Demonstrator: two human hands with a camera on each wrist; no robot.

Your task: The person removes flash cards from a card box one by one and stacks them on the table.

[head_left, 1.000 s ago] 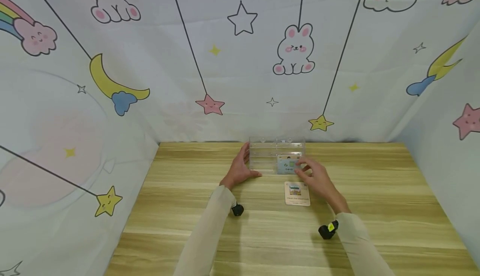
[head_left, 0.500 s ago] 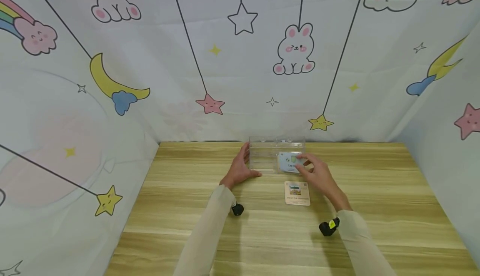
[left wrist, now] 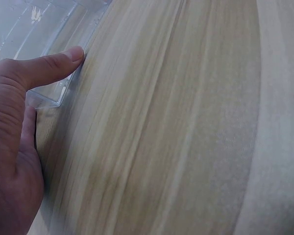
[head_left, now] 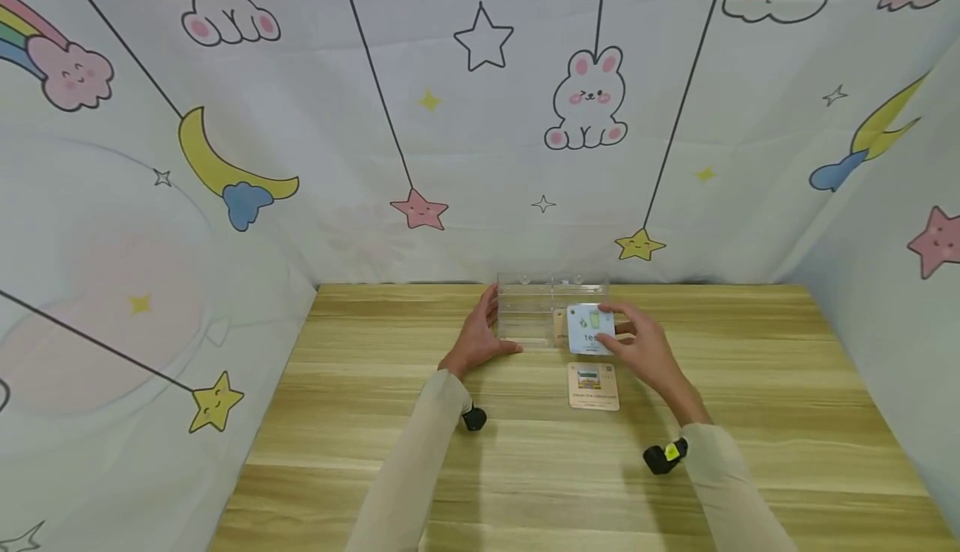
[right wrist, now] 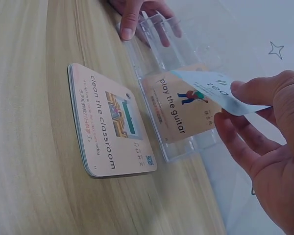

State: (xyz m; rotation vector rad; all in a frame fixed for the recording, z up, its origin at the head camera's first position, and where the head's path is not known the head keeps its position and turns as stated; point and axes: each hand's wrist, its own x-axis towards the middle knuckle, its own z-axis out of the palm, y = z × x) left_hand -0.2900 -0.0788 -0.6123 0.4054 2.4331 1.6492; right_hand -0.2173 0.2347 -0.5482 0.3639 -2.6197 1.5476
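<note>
One square, peach-topped card stack (head_left: 593,386) lies on the wood-grain table (head_left: 555,477); beyond, the right hand (head_left: 645,350) pinches a pale-blue "tea" card (head_left: 583,328), not yet set down. Behind, a peach "play the guitar" card (right wrist: 174,115) remains in a clear plastic rack (head_left: 525,305) the spread left hand (head_left: 478,341) touches.

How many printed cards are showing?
3: tea card in the right hand, guitar card in the clear holder, classroom card on the table; more may be hidden beneath.
</note>
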